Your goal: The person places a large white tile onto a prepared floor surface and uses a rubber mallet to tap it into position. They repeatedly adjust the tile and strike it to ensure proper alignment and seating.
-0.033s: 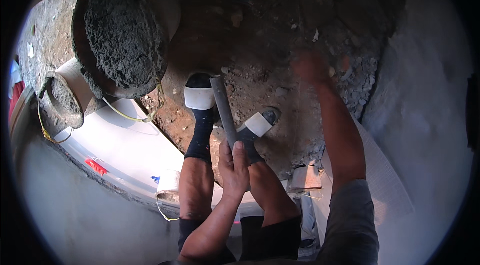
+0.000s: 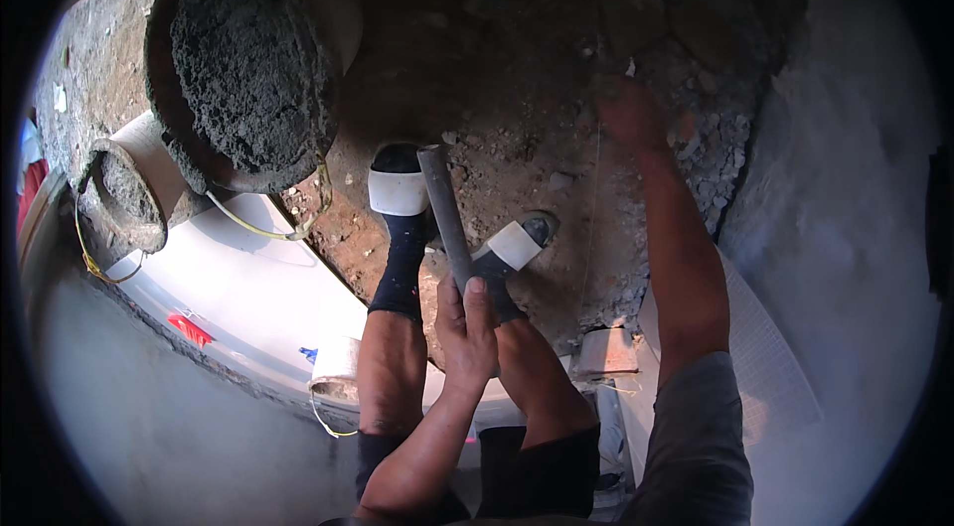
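My left hand (image 2: 465, 322) is wrapped round a grey pipe (image 2: 445, 213), which points away from me between my lower legs. Out over the shaded ground to the right reaches my right hand (image 2: 633, 114), its fingers curled and dim. A thin pale string (image 2: 593, 218) runs along the ground up to those fingers; the shadow hides whether they pinch it. Rubble (image 2: 711, 173) lies just to the right of this hand, along the foot of the wall.
A large tub of wet mortar (image 2: 243, 69) stands at the far left, with a smaller mortar bucket (image 2: 124, 188) beside it. Near my left leg are a white bucket (image 2: 336, 367) and a pale board (image 2: 258, 278). A brick (image 2: 608, 352) lies right of my knee; a grey wall (image 2: 845, 178) rises at right.
My right hand has shifted slightly to the right and looks less blurred. The left hand and the pipe keep their place.
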Available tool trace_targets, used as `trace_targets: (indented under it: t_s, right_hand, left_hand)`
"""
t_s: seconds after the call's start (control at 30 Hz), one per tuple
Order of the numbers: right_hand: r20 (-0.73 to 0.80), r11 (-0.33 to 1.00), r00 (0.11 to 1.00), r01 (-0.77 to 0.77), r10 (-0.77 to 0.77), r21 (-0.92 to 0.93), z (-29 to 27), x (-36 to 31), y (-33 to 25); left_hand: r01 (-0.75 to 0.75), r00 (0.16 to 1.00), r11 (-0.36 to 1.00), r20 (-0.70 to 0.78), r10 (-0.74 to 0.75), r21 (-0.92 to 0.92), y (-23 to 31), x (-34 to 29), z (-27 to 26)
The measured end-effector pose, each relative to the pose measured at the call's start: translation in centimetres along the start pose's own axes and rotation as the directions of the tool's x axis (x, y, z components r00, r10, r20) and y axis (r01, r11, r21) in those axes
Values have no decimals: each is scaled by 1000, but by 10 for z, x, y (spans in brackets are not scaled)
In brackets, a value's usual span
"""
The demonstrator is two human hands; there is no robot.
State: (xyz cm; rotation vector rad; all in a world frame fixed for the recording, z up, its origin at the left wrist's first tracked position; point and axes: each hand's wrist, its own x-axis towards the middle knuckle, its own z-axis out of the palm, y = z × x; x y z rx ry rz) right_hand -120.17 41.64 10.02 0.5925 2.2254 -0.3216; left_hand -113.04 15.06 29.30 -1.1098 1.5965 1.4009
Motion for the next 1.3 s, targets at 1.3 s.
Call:
trace_targets:
  t_s: [1.3]
  right_hand:
    - [418, 856, 907, 254, -49, -450, -79, 25, -30]
  left_hand:
    - [75, 997, 988, 32, -71, -136, 17, 16, -16]
